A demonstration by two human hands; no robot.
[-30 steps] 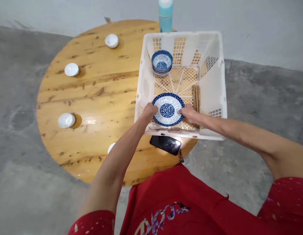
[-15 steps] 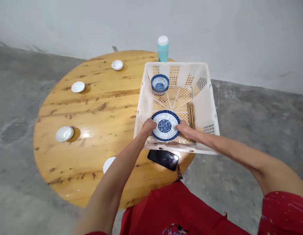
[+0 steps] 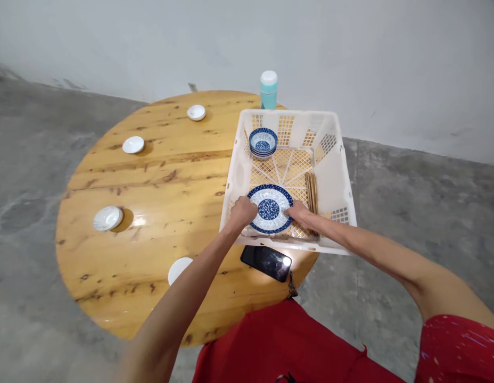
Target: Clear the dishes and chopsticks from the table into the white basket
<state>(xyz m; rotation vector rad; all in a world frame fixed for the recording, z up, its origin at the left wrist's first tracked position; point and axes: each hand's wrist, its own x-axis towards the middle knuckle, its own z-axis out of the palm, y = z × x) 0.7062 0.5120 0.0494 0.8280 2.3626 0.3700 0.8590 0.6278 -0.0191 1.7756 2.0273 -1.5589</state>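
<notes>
A blue-and-white patterned plate [image 3: 270,208] lies in the near end of a white plastic basket [image 3: 334,186] on a round wooden table [image 3: 159,202]. My left hand [image 3: 243,211] grips the plate's left rim. My right hand [image 3: 298,213] grips its right rim. Both hands are closed on the plate. A stack of blue-and-white bowls [image 3: 263,142] sits in the basket's far left corner. A bundle of wooden chopsticks [image 3: 311,191] lies along the basket floor, just right of the plate.
Several small white saucers [image 3: 107,218] are spread round the table's left side. A black phone [image 3: 266,262] lies on the table below the basket. A teal bottle [image 3: 268,89] stands behind the basket. Concrete floor surrounds the table.
The camera has tilted up and back, so the table and basket sit lower and smaller. Both hands stay on the plate's rims.
</notes>
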